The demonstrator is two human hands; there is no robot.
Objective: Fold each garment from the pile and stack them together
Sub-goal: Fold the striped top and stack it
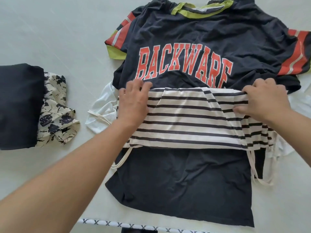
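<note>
Mid-table, step: folding striped top (185, 115) over the pile
Left hand (133, 101): flat, pressing its far-left corner
Right hand (267, 100): pinching far-right edge
Next: halve it, move to stack (25, 105) at left edge

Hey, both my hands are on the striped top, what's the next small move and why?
Probably smooth the striped top flat, then fold it in half sideways. Your left hand rests on its left edge and your right hand pinches the right edge, which is bunched. It's already folded into a band on the dark shirt; the stack waits left.
</note>
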